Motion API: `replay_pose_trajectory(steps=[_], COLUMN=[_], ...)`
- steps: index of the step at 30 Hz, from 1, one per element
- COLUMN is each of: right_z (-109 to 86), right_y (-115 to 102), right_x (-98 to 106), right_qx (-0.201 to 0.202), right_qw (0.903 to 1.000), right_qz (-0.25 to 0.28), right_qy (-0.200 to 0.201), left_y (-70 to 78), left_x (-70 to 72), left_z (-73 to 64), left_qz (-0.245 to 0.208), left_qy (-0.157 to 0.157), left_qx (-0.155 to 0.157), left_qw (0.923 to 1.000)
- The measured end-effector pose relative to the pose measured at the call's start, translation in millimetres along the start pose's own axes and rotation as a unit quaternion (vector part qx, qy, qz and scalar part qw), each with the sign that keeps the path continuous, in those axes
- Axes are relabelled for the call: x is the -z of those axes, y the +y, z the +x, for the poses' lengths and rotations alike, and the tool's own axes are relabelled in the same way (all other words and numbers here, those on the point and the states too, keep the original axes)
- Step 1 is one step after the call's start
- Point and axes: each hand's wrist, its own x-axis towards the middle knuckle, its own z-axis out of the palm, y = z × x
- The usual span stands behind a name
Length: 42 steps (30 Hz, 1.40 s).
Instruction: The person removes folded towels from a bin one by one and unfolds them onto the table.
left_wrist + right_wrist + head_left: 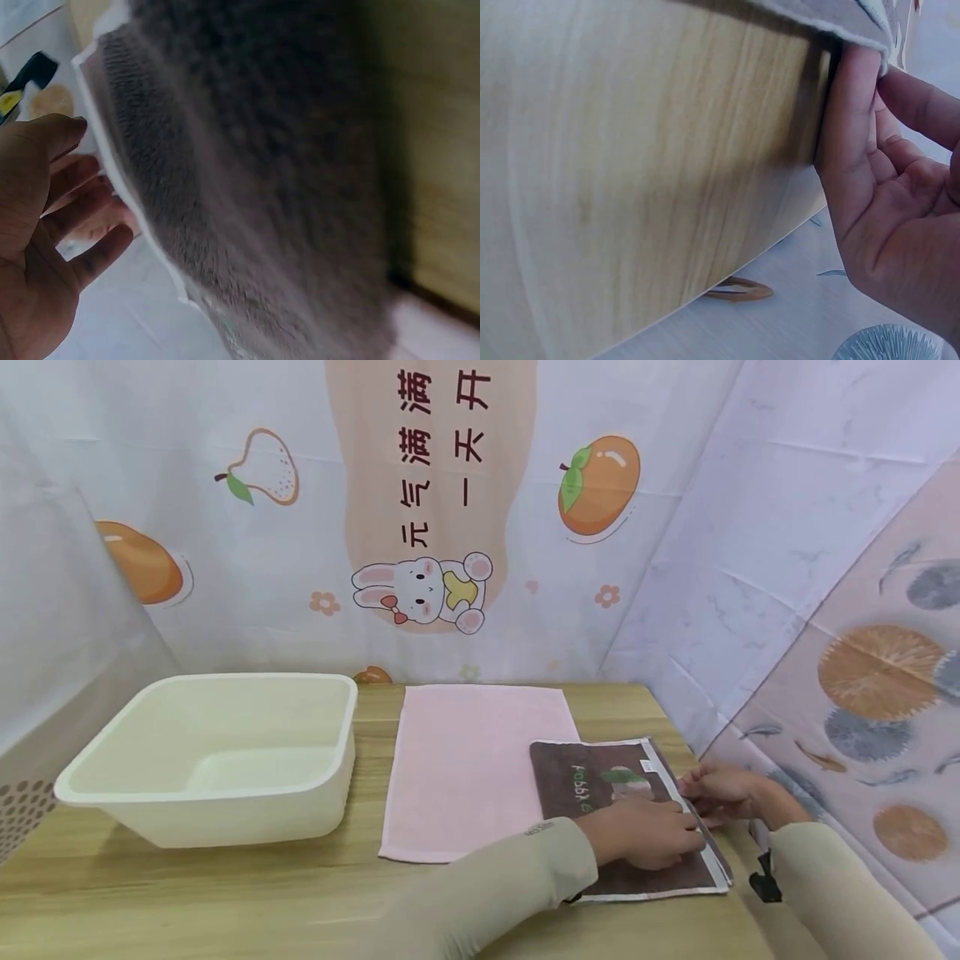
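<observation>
A folded dark brown towel (566,777) with white edging and a stitched picture and letters lies at the table's right side, overlapping a pink towel (472,760). My left hand (648,833) is over the brown towel near its right edge. In the left wrist view, the left fingers (82,202) are loosely bent beside the white edging, thumb apart from them. My right hand (723,792) is at the same edge from the other side. In the right wrist view, the right thumb and forefinger pinch the towel's edge (832,15), by the table's rim.
A cream plastic basin (240,814) stands on the left of the wooden table (247,902). Printed curtains (285,568) hang behind and on both sides, close by my right arm. A black strap piece (765,883) hangs at the right wrist.
</observation>
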Motion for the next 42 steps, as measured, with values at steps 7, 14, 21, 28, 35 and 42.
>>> replay_pose_trajectory(steps=[7, 14, 21, 28, 35, 42], right_z=[-4.6, -8.6, -7.9, -4.9, -5.4, -2.0], right_y=[0, -4, -7, -6, -7, -6], right_x=[3, 3, 3, 1, -2, 0], right_qx=[0.008, 0.01, 0.008, 0.002, 0.014, 0.028], right_qw=[0.9999, 0.9998, 0.9994, 0.9993, 0.9989, 0.9989], right_qz=[-0.002, -0.018, -0.035, -0.037, -0.043, -0.038], right_qy=[-0.014, -0.003, 0.003, 0.011, 0.011, -0.007], left_y=[8.6, 13.9, 20.0, 25.6, 32.1, 32.4], left_x=[3.5, 8.5, 7.4, 3.5, 5.7, 1.6], left_z=[15.8, 23.4, 28.2, 30.9, 33.0, 35.5], left_qz=[-0.02, 0.0, 0.007, 0.018, 0.024, 0.036], left_qy=[-0.035, -0.059, -0.052, -0.045, -0.057, -0.036], left_qx=[0.023, 0.03, 0.031, 0.052, 0.075, 0.069], left_qw=[0.9989, 0.9978, 0.9982, 0.9975, 0.9953, 0.9963])
